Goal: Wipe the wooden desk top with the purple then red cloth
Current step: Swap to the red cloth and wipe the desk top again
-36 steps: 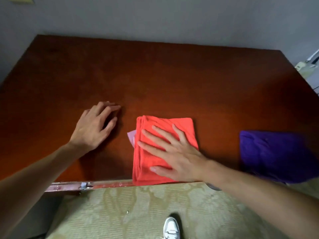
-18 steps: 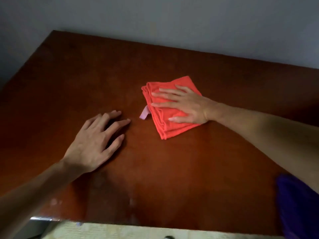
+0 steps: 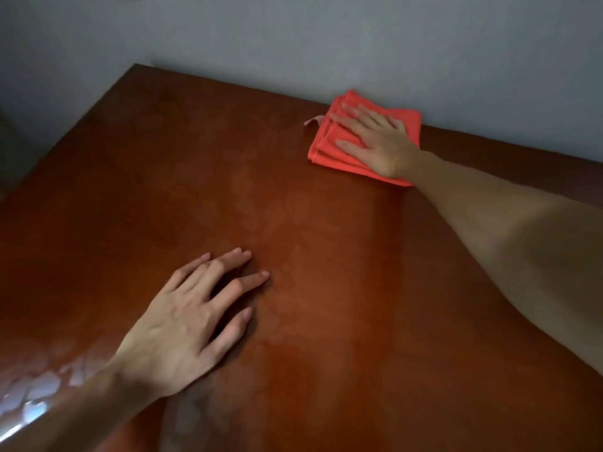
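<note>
The folded red cloth (image 3: 329, 151) lies on the wooden desk top (image 3: 228, 177) at its far edge, close to the wall. My right hand (image 3: 375, 138) presses flat on the cloth with the fingers spread, arm stretched far across the desk. A small pale tag sticks out of the cloth's left side. My left hand (image 3: 189, 324) rests palm down on the bare wood near the front, fingers apart, holding nothing. The purple cloth is out of view.
A grey wall (image 3: 326, 44) runs right behind the desk's far edge. The desk's left edge (image 3: 75, 132) slants down toward the near left corner, where glare shines on the surface.
My right hand has pushed the red cloth from the desk's front edge away to the far edge by the wall. The left hand stayed planted. The purple cloth has left the view.
</note>
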`<state>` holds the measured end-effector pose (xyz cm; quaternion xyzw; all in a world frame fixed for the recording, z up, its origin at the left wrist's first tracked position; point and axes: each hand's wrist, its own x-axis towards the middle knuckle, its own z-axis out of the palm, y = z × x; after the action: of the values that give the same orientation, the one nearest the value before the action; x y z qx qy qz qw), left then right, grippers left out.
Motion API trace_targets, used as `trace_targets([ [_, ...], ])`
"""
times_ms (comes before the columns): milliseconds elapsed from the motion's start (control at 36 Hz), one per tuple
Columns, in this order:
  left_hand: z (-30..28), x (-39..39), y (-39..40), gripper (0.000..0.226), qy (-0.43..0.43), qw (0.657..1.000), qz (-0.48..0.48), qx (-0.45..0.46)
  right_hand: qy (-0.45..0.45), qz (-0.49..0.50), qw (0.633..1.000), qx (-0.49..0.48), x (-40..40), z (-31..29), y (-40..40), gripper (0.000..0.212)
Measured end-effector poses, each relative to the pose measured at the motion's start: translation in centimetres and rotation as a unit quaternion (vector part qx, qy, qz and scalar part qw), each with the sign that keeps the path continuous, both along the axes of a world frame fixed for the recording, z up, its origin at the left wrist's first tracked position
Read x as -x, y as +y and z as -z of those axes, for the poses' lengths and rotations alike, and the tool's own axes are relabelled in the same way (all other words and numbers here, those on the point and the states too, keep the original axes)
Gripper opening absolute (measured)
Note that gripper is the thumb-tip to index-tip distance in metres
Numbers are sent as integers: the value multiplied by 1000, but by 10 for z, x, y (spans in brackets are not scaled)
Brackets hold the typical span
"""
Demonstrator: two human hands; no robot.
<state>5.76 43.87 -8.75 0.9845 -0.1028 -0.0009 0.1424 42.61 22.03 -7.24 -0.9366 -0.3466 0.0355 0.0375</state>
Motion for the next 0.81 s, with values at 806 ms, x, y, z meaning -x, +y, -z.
trace_targets([
  [806, -14, 32, 40, 50, -43, 995, -35, 84, 2, -95, 995, -2, 422, 7, -6, 71],
])
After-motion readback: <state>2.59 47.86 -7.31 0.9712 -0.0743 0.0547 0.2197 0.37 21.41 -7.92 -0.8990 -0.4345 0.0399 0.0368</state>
